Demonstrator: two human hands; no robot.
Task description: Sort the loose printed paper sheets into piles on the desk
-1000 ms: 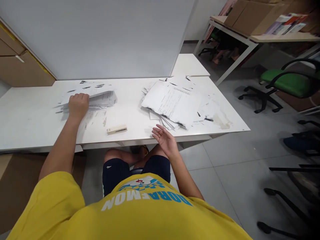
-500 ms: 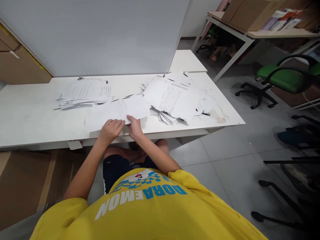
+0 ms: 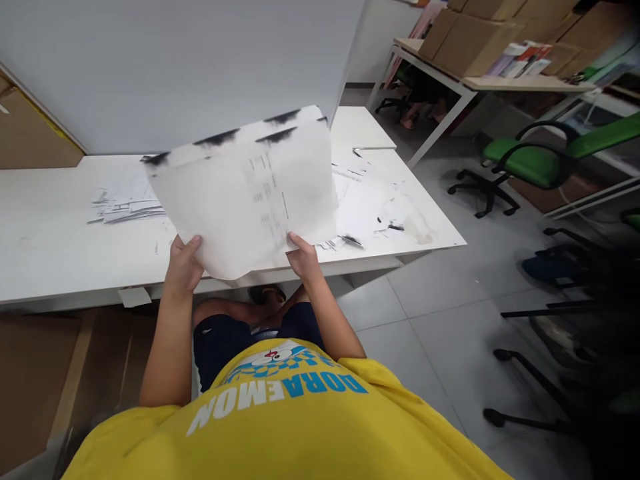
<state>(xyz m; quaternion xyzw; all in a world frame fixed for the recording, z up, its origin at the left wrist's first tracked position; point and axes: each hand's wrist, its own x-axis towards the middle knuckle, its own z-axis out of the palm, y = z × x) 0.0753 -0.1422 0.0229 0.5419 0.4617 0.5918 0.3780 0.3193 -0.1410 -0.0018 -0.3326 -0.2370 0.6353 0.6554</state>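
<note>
White printed sheets of paper (image 3: 225,207) with black smudged edges are raised over the table. At least two sheets overlap, their far edges offset. My left hand (image 3: 184,263) is closed on the near left edge, thumb on top. On the near right edge my right hand (image 3: 303,257) pinches the same sheets, fingers underneath and hidden. Behind them to the left lies a stack of papers (image 3: 125,203), partly covered by the raised sheets. More loose papers (image 3: 363,200) lie on the table to the right, some with black marks.
The white table (image 3: 45,233) runs along a grey panel (image 3: 175,67). Cardboard boxes stand at the left, one box (image 3: 40,373) below the table. Right of it are a green chair (image 3: 530,160) and another desk (image 3: 520,83) with boxes. A person's feet show beneath that desk.
The sheets have risen off the table and now tilt up toward me. My hands have moved apart, left hand leftward and right hand rightward along the near edge.
</note>
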